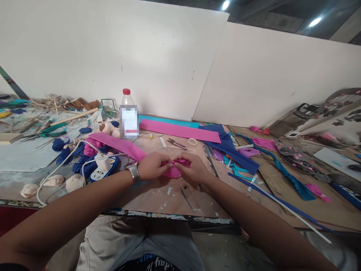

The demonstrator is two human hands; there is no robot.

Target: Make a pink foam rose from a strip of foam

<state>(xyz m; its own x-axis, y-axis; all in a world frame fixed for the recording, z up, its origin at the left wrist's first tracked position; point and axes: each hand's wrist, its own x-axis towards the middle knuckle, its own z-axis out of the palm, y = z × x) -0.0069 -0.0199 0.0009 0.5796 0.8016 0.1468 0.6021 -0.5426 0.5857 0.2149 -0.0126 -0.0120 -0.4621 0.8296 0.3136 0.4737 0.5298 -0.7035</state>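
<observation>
Above the front part of the wooden work surface, my left hand (155, 165) and my right hand (191, 168) meet, both pinching a piece of pink material (172, 172) between thumbs and fingers. A long pink strip (120, 145) runs from the left toward my left hand; whether it joins the held piece is hidden behind the fingers. Just beyond my hands lie small thread snips (176, 144) and a roll of tape (192, 141). Another flat pink strip (180, 130) lies farther back, over a turquoise one (169, 121).
A red-capped bottle (128, 116) stands behind my left hand. To the left are a power strip (105, 169) with a white cable, cream fabric rosettes (75, 183) and green-handled pliers (53, 130). Blue fabric (239, 155) and cardboard (284, 188) lie at right.
</observation>
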